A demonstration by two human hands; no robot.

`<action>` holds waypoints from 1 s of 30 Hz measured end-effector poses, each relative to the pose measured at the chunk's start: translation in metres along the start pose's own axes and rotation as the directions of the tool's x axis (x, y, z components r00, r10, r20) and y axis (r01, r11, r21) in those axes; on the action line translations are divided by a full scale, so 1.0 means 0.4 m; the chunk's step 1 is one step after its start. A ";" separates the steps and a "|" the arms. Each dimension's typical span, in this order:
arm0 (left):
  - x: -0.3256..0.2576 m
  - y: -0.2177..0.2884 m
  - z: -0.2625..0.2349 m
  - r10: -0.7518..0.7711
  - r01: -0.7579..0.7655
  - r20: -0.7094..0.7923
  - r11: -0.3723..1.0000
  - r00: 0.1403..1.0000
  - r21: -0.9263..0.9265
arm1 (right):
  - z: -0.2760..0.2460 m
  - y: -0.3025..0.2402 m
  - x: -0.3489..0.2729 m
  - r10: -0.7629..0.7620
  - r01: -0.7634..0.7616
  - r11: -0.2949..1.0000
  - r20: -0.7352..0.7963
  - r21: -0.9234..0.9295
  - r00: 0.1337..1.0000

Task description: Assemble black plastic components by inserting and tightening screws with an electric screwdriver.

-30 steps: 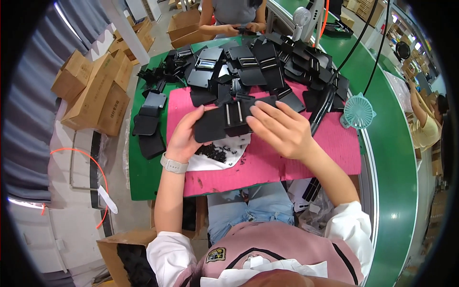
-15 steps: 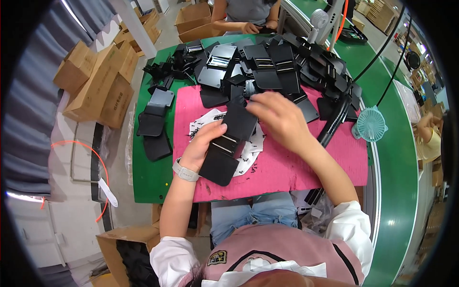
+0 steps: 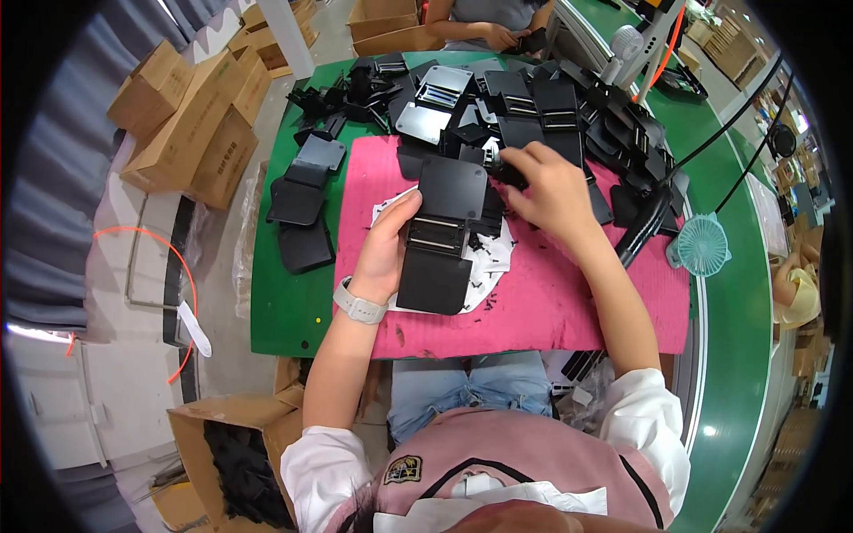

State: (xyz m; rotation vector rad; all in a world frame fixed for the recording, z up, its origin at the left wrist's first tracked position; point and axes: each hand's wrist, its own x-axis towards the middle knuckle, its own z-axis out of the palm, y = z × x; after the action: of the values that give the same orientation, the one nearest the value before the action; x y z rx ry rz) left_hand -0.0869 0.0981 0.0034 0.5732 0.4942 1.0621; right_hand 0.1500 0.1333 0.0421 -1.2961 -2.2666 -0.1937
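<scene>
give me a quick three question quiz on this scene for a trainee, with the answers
1. Which of the person's hands has its thumb on the flat, black two-panel piece?
2. Multiple choice: what colour is the flat, rectangular mat? a) white b) pink c) grey
3. True or false: the round, teal fan appears at the mat's right side.

Key: 1. The left hand. 2. b. 3. True.

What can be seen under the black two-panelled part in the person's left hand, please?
Beyond the edges of the black part, a white sheet shows, scattered with small black pieces, on the pink mat. What lies directly beneath is covered.
</scene>
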 end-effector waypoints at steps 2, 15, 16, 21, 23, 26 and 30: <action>-0.003 0.000 0.004 0.013 -0.013 -0.001 1.000 1.000 0.014 | -0.032 -0.012 0.001 0.088 -0.048 0.966 -0.146 0.254 0.985; -0.008 -0.025 0.034 0.115 -0.104 -0.060 0.982 0.992 0.160 | -0.052 -0.131 -0.011 -0.316 0.315 0.853 -0.067 0.416 0.946; -0.007 -0.026 0.029 0.117 -0.106 -0.060 0.981 0.991 0.160 | -0.048 -0.118 -0.015 -0.318 0.316 0.853 -0.068 0.416 0.946; -0.005 -0.035 0.032 0.083 -0.079 -0.002 0.956 0.997 0.281 | -0.035 -0.098 -0.030 -0.234 0.243 0.814 -0.085 0.528 0.969; -0.009 -0.030 0.043 0.150 -0.141 -0.009 0.946 0.989 0.292 | -0.034 -0.105 -0.033 -0.251 0.301 0.786 -0.165 0.539 0.954; -0.006 -0.032 0.031 0.173 -0.163 0.007 0.914 0.985 0.370 | -0.020 -0.134 -0.044 -0.252 0.299 0.829 -0.160 0.472 0.954; -0.002 -0.037 0.019 0.162 -0.154 0.010 0.909 0.987 0.387 | -0.003 -0.155 -0.054 -0.245 0.311 0.866 -0.211 0.392 0.946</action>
State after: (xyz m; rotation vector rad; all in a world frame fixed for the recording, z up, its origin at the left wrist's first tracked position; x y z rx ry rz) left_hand -0.0727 0.0902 -0.0007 0.9654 0.6947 1.1326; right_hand 0.1073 0.0834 0.0402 -0.7025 -2.1930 0.0928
